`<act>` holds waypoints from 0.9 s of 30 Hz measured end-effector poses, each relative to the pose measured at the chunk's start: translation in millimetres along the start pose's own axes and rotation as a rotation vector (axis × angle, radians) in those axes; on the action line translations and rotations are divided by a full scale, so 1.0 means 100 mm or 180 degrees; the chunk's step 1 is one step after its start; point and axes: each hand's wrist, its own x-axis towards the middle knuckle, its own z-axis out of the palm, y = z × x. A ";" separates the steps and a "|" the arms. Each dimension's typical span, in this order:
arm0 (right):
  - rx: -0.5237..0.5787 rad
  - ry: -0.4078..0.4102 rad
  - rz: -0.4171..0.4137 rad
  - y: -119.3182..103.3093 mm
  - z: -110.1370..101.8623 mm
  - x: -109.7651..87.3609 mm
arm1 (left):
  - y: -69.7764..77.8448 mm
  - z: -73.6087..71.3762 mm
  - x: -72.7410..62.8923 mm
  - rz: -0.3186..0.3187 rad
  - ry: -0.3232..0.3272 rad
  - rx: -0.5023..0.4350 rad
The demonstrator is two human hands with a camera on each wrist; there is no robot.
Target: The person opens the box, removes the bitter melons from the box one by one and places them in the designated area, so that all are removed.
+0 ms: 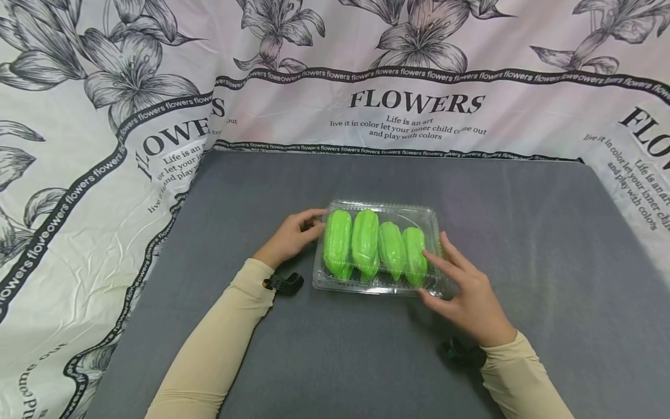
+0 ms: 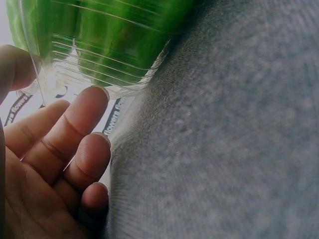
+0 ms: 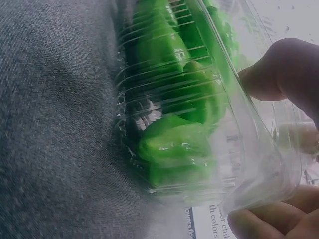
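A clear plastic clamshell box rests on the grey cloth with its lid down over several bright green, ridged, oblong pieces. The two on the left are longer than the two on the right. My left hand holds the box's upper left edge, thumb against the plastic and fingers at the rim in the left wrist view. At the right end, my right hand grips the near corner. Its thumb touches the clear wall in the right wrist view, with other fingers by the rim.
Grey cloth covers the table. White floral fabric printed with "FLOWERS" stands along the back and both sides. Dark wrist straps sit at the cuffs of the cream sleeves.
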 end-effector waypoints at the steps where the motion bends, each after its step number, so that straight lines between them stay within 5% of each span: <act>1: 0.0007 -0.0009 -0.0014 0.00 -0.01 0.00 | 0.00 0.00 0.00 0.0005 -0.0001 0.0001; 17: -0.0177 -0.0096 -0.0223 0.03 -0.04 0.03 | -0.02 -0.03 -0.01 -0.0029 0.0077 0.0005; 27: -0.0245 -0.0197 -0.0003 -0.02 -0.13 0.07 | -0.05 -0.02 0.01 -0.0088 0.0046 -0.0053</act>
